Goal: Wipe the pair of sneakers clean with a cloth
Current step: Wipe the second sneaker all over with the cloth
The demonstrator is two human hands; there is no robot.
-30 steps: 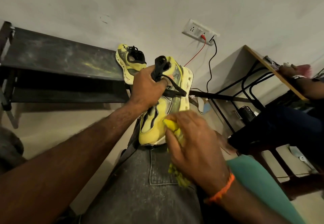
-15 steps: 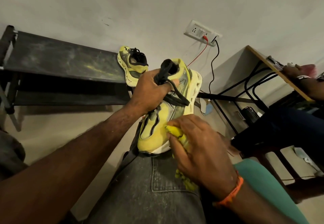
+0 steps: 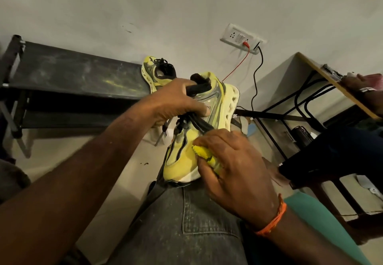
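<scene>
Two yellow sneakers are counted. Sneaker 1 point(image 3: 182, 161) is stood toe-down on the grey-jeaned thigh point(image 3: 186, 223), sole turned to the right, black laces hanging loose across its upper. Sneaker 2 point(image 3: 154, 72) is seen further back, resting at the end of the dark bench point(image 3: 72, 74) against the wall, partly hidden behind the left hand.

Two hands are recorded at the work. The left hand point(image 3: 176, 99) is clamped round the heel and collar end of sneaker 1, fingers curled over the black tongue and thumb pressed on the side panel. The right hand point(image 3: 234, 171) is closed round one yellow cloth point(image 3: 205, 155), which is bunched under the fingers and pressed against the right side of the toe area, just above the white midsole. One orange band point(image 3: 273, 221) is worn at the right wrist.

One wall socket plate point(image 3: 241, 37) is noted, with two leads plugged in: one red point(image 3: 236, 69), one black point(image 3: 256, 82). One wooden-edged table point(image 3: 331, 82) on black tube legs is seen at right, with another person's hand point(image 3: 356, 82) resting at its edge. A teal surface point(image 3: 323, 223) is visible beside the right forearm.
</scene>
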